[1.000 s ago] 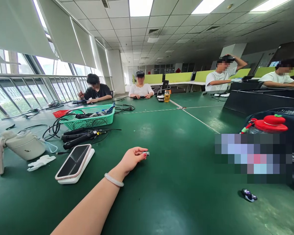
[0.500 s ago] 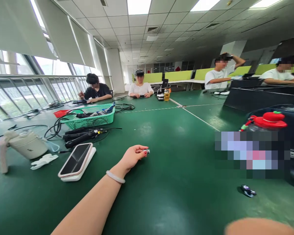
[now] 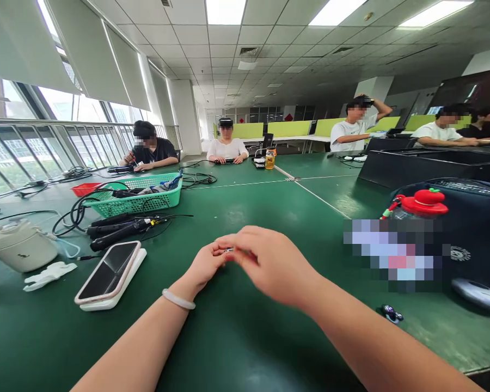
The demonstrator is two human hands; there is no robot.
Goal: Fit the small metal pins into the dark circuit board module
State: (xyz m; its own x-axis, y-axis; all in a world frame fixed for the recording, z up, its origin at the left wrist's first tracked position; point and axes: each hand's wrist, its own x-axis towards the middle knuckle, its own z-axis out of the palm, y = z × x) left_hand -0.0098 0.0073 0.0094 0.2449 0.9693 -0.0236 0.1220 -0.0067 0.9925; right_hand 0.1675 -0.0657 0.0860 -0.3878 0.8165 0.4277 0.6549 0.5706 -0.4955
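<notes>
Hands meet mid-bench, near side: left hand (image 3: 204, 264) pinched shut on one small metal part (image 3: 228, 250), right hand (image 3: 269, 261) closed in on the same part from the right, fingers curled over it. Whether the right hand actually grips the part or only touches it, cannot tell; it covers most of it. Part sits just above the green bench (image 3: 245, 337), between both sets of fingertips. One pale bangle (image 3: 178, 299) on the left wrist.

Count, left to right:
- 1 cream jug (image 3: 18, 245), far left, partly cut by the frame edge
- 1 white glove (image 3: 44, 275) lying flat just near of the jug
- 1 phone (image 3: 108, 270) face up on 1 white pad (image 3: 118, 288), left of the left hand
- bundle of black tools with cables (image 3: 118, 227), beyond the phone
- 1 green basket (image 3: 136, 198) with gear inside, 1 red tray (image 3: 84, 189) at its left
- 1 small dark gadget (image 3: 391, 313), near right, well apart from the hands
- 1 bottle with red apple-shaped lid (image 3: 422, 202), right, body blurred out
- 1 dark bag (image 3: 473, 228) behind the bottle

Five other people seated at the far side and far right of the bench. Right forearm blocks the bench near right of the hands.
</notes>
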